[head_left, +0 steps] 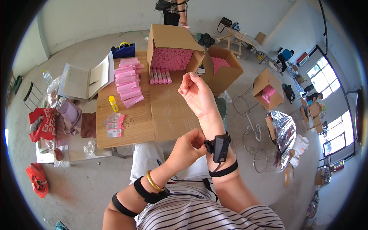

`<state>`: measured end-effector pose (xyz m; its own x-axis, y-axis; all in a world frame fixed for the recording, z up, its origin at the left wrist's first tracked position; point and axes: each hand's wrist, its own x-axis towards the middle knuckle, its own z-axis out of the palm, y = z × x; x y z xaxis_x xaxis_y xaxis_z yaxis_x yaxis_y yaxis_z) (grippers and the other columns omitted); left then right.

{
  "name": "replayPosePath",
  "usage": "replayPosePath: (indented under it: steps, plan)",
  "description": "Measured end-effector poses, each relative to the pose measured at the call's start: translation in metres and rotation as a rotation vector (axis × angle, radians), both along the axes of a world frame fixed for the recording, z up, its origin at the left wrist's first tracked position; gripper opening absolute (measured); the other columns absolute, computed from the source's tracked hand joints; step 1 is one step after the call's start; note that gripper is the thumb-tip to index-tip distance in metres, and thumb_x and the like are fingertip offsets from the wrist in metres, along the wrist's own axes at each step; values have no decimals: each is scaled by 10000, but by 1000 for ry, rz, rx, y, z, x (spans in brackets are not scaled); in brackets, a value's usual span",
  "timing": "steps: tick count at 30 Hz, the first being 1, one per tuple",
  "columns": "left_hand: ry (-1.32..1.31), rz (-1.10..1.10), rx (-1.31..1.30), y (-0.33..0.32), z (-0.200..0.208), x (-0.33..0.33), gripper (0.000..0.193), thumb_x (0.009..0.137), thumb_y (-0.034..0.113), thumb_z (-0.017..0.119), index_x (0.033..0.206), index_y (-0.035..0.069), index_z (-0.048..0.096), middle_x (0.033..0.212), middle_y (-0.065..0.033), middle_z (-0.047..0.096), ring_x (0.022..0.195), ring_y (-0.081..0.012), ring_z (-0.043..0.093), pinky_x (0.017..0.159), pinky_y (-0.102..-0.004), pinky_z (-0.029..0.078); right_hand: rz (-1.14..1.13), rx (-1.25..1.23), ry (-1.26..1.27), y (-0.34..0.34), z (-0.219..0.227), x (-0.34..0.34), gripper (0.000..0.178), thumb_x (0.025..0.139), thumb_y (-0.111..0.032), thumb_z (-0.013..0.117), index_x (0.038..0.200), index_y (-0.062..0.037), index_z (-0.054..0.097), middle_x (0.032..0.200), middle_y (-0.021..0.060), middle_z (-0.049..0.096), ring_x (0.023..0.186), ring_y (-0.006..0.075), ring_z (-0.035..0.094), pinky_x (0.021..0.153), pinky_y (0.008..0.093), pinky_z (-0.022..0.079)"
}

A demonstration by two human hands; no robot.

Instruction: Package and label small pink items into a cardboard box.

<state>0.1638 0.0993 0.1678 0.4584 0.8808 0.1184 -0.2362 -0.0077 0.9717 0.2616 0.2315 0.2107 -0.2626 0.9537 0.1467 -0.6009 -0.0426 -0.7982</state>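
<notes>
My left hand (187, 150), a gold bangle on its wrist, pinches the edge of the black wrist strap (209, 146) on my right forearm. A small black camera-like device (220, 148) sits on that strap, with a cable running down from it. My right hand (196, 92) is raised over the wooden table (142, 126), palm turned up, fingers curled in with nothing visible in them. Beyond it, a cardboard box (176, 36) lies on its side, packed with pink rolls (172, 58). Several pink-wrapped sticks (161, 76) lie in a row at its mouth.
Pink pouches (128, 82), a yellow glue stick (113, 103) and small cards (115, 124) lie on the table's left. A blue tape dispenser (124, 50) and open binder (86, 80) are behind. Another box (224, 73) stands right. People (171, 17) are farther off.
</notes>
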Motion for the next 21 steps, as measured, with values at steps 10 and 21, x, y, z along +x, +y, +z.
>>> replayPosePath:
  steps: [10,21]
  plan:
    - [-81,112,-23,-4,3,9,113,768,-24,623,809,12,524,720,13,554,667,-75,532,645,-220,440,-35,-8,-32,3,-13,5,194,918,-238,550,898,-57,620,718,13,586,645,110,501,717,285,404]
    - [178,174,57,-4,-23,6,116,786,21,649,826,-6,544,704,-22,567,644,-56,536,567,-211,431,-218,-54,-52,12,-45,15,187,900,-224,575,900,-42,617,686,15,562,635,121,489,698,285,408]
